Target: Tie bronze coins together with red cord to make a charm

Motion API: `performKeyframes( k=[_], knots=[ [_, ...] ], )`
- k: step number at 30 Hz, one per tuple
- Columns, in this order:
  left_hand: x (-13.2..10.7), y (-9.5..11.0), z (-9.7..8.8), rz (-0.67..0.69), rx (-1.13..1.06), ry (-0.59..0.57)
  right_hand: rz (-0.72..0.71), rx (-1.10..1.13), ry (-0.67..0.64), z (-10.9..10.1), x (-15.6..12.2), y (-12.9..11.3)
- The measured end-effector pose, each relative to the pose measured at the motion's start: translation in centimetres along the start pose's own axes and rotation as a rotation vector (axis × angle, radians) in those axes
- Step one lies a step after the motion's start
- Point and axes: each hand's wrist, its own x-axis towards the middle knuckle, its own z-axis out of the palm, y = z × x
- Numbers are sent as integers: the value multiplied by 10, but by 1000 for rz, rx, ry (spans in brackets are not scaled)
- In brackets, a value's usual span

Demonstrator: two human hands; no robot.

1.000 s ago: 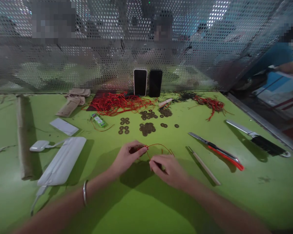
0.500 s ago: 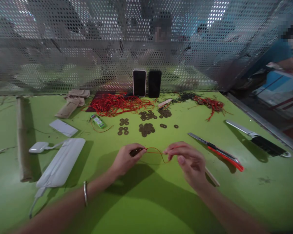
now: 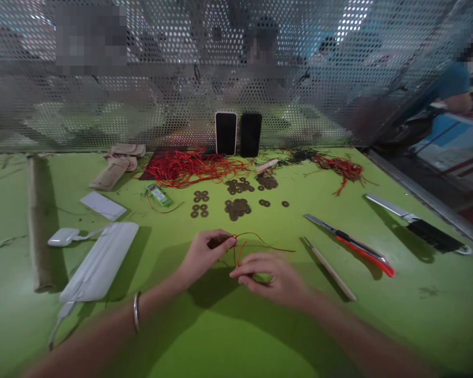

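My left hand [image 3: 205, 256], with a silver bangle on its wrist, is closed in a pinch on a thin red cord [image 3: 265, 242]. Something dark and brownish sits in that palm, mostly covered by the fingers. One end of the cord trails off to the right; another part bends down toward my right hand [image 3: 274, 276]. The thumb and index finger of the right hand are closed on that lower part. Beyond both hands lie dark round coins with centre holes, in a heap [image 3: 237, 209] and in small groups [image 3: 199, 211].
Right of my hands are a thin pointed stick [image 3: 331, 270], a red-and-black utility knife [image 3: 358, 249] and a black-handled blade [image 3: 433, 234]. A white power bank [image 3: 100, 262] lies left. Behind are tangled red cords [image 3: 193, 168], two upright phones [image 3: 226, 134] and a perforated metal screen [image 3: 161, 105].
My right hand has moved left and down, closer to my left hand. The cord's loop has opened out, with one end now stretching right. The pointed stick is more exposed.
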Motion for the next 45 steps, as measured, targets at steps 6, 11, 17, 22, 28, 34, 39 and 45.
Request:
performKeyframes(
  k=[6, 11, 17, 22, 28, 34, 39, 45],
  knots=[
    [-3, 6, 3, 15, -24, -98, 27, -16, -72, -3, 1, -2],
    [-4, 7, 3, 50, -5, -104, 107, 42, -76, -5, 2, -4],
    [-5, 7, 2, 73, 24, -36, 257, 221, -75, -8, 3, -7],
    [-6, 6, 2, 73, 24, -24, 329, 360, -89, -12, 3, -4],
    [-7, 8, 2, 79, 37, -50, 351, 385, -94, -13, 2, 0],
    [-8, 11, 1, 86, 32, -68, 410, 399, -112, -14, 2, 0],
    [-9, 12, 1, 73, 13, -74, 433, 388, -139, -13, 2, 1],
    [-9, 12, 2, 74, 15, -53, 429, 398, -132, -13, 2, 0]
  ],
)
